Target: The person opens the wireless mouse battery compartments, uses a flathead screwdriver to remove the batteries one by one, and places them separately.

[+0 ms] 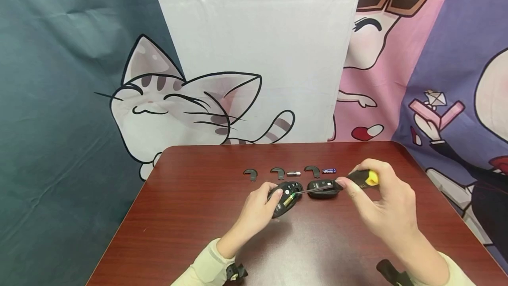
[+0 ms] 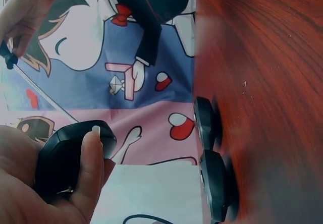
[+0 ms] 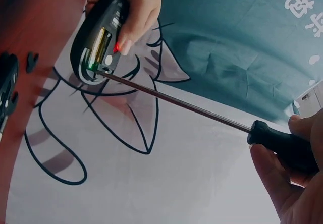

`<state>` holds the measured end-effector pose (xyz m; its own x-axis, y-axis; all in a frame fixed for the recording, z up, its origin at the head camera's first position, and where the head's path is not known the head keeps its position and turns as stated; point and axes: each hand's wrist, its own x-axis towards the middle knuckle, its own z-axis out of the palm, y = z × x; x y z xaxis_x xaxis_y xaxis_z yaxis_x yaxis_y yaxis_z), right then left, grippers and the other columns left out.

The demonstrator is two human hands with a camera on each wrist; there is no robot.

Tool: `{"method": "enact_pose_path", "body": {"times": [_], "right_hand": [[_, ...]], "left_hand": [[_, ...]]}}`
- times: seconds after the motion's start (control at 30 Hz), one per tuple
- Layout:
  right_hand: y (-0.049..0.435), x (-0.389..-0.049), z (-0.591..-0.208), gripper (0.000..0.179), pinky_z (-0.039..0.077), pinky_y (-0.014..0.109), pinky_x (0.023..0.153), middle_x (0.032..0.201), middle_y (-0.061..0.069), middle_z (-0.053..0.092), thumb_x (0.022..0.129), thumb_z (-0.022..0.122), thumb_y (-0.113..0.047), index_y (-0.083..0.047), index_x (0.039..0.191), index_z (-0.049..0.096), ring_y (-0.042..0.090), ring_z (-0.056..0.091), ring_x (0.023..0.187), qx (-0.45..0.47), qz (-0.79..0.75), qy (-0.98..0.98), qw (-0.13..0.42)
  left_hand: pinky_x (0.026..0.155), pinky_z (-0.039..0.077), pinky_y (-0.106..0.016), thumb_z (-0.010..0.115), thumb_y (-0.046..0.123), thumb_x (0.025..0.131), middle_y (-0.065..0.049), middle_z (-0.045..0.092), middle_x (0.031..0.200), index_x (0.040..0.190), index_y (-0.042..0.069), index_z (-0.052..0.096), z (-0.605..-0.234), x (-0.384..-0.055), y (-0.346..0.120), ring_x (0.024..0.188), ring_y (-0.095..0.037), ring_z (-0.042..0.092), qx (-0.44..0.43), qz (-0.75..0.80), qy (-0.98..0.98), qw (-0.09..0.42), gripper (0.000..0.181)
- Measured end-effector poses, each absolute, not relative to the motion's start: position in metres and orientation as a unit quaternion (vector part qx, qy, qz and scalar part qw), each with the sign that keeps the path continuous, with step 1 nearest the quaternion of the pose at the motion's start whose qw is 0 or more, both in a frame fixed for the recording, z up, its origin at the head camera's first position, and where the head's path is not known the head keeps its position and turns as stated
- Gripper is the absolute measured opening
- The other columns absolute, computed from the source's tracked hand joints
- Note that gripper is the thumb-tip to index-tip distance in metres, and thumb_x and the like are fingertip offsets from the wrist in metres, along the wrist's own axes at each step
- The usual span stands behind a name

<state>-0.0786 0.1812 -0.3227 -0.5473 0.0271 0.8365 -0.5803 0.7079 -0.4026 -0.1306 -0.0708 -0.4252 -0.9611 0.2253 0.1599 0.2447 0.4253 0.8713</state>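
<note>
My left hand (image 1: 255, 208) grips a black computer mouse (image 1: 283, 208), held above the table with its underside showing. A battery (image 3: 101, 47) with a gold-coloured wrapper lies in its open compartment, and a green light glows at one end. My right hand (image 1: 386, 202) holds a screwdriver (image 3: 202, 113) by its black and yellow handle. The shaft points left, and its tip is right at the end of the battery compartment. In the left wrist view, the mouse's dark shell (image 2: 63, 153) sits between thumb and fingers.
Another black mouse (image 1: 323, 189) lies underside up on the table, and the left wrist view shows two mice (image 2: 214, 186) there. Behind stand three black battery covers (image 1: 251, 174), a silver battery (image 1: 293, 174) and a blue battery (image 1: 329, 171). A printed curtain (image 1: 254, 34) hangs beyond the table.
</note>
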Motion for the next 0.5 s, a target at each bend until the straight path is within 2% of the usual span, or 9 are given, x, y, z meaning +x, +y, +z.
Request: {"method": "enact_pose_path", "body": {"times": [0.07,0.13,0.2,0.3,0.4,0.5], "right_hand": [[0.182,-0.08,-0.32,0.062,0.043,0.01,0.064,0.087,-0.004,0.065,0.088,0.071,-0.058,0.0,0.107,0.064,-0.019,0.053,0.082,0.166,0.347,-0.814,0.436],[0.184,-0.081,-0.317,0.054,0.043,0.004,0.07,0.091,-0.007,0.064,0.087,0.08,-0.043,0.002,0.11,0.062,-0.019,0.053,0.083,0.16,0.355,-0.819,0.422],[0.185,-0.083,-0.315,0.049,0.042,0.0,0.076,0.095,-0.01,0.062,0.083,0.086,-0.025,0.002,0.113,0.06,-0.019,0.054,0.084,0.159,0.363,-0.822,0.41],[0.186,-0.085,-0.311,0.055,0.043,-0.001,0.078,0.1,-0.013,0.063,0.072,0.089,-0.002,0.002,0.117,0.059,-0.018,0.056,0.084,0.162,0.372,-0.826,0.39],[0.187,-0.089,-0.309,0.056,0.044,0.0,0.077,0.102,-0.013,0.065,0.069,0.09,0.003,0.003,0.117,0.06,-0.016,0.058,0.084,0.174,0.388,-0.817,0.39],[0.189,-0.092,-0.31,0.052,0.046,0.0,0.076,0.1,-0.013,0.066,0.073,0.09,-0.003,0.005,0.115,0.06,-0.012,0.06,0.082,0.185,0.412,-0.799,0.398]], "left_hand": [[0.044,0.059,-0.027,0.055,0.031,0.105,-0.018,0.069,0.097,0.122,0.001,0.061,-0.428,-0.134,-0.072,0.051,-0.016,0.068,-0.147,-0.542,-0.828,-0.006,0.035],[0.046,0.061,-0.032,0.057,0.033,0.104,-0.018,0.068,0.097,0.125,0.002,0.061,-0.431,-0.137,-0.073,0.052,-0.019,0.068,-0.152,-0.569,-0.808,-0.026,0.038],[0.051,0.063,-0.043,0.06,0.034,0.103,-0.017,0.068,0.1,0.129,0.004,0.06,-0.434,-0.141,-0.073,0.056,-0.023,0.069,-0.153,-0.601,-0.783,-0.055,0.04],[0.059,0.062,-0.059,0.064,0.031,0.101,-0.016,0.066,0.105,0.132,0.007,0.057,-0.437,-0.146,-0.073,0.063,-0.033,0.071,-0.15,-0.642,-0.746,-0.098,0.04],[0.063,0.06,-0.065,0.067,0.023,0.1,-0.016,0.064,0.111,0.132,0.006,0.053,-0.44,-0.147,-0.073,0.069,-0.04,0.07,-0.151,-0.663,-0.723,-0.124,0.039],[0.065,0.06,-0.063,0.066,0.019,0.1,-0.017,0.063,0.111,0.132,0.003,0.051,-0.441,-0.148,-0.074,0.071,-0.038,0.07,-0.154,-0.667,-0.717,-0.135,0.039]]}}
